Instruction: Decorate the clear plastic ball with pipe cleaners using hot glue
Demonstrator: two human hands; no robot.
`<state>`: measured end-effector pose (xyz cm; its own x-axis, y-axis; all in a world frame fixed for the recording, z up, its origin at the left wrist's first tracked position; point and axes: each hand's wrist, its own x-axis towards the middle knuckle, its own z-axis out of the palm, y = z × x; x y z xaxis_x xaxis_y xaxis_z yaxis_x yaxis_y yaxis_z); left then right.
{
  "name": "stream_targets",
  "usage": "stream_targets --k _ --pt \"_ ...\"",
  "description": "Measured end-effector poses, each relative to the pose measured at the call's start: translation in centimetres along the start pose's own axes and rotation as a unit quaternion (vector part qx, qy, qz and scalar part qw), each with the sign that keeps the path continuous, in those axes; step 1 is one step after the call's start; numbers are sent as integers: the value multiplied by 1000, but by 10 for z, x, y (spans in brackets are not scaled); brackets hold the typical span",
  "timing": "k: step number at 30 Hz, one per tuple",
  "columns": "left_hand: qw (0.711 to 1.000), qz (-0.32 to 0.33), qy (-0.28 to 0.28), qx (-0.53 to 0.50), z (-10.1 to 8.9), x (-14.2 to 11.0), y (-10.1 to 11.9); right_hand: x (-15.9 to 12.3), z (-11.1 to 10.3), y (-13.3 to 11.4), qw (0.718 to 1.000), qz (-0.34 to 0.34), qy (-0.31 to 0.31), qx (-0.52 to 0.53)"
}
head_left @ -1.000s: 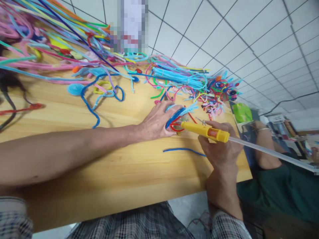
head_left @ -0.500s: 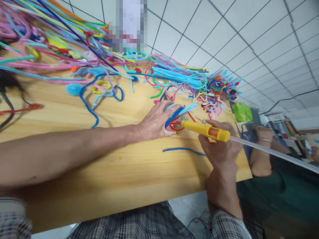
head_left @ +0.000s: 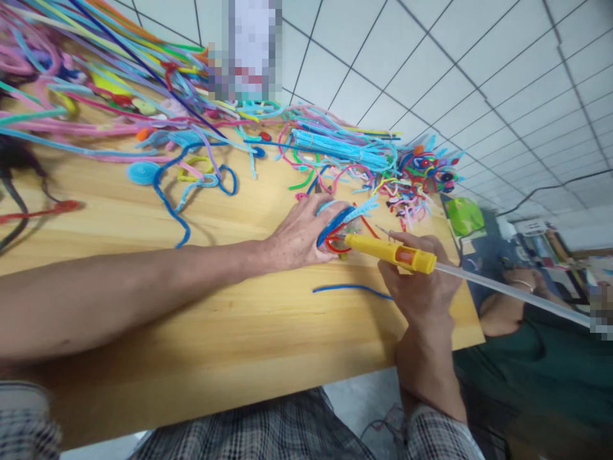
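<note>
Craft workshop, apparently: wooden worktable (head_left: pixel 230 319) bearing pipe-cleaner bundles (head_left: pixel 342 150); yellow glue gun (head_left: pixel 390 251) operating; second person (head_left: pixel 527 358) sitting alongside.

Checked shirt sleeves, pale cuff edges; hands bare.

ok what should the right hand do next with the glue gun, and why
Probably ease the glue gun a touch closer to the red loops: the right hand aims its nozzle at them, and the left hand grips the blue and red piece.
</note>
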<state>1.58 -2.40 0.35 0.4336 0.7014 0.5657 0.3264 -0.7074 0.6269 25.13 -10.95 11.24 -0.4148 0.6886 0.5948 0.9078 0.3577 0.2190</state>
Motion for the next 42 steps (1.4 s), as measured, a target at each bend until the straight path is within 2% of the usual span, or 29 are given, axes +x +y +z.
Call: stream_targets --k 6,11,26,42 --pt "1000 10 5 8 1 0 -1 3 -2 0 1000 -20 23 3" --pt "1000 5 2 3 0 0 -1 3 -2 -1 1000 -25 8 -7" --pt "1000 10 6 3 0 0 0 0 -1 -1 1000 -17 12 -9" --pt "1000 4 2 4 0 0 0 3 0 -1 999 -37 16 7"
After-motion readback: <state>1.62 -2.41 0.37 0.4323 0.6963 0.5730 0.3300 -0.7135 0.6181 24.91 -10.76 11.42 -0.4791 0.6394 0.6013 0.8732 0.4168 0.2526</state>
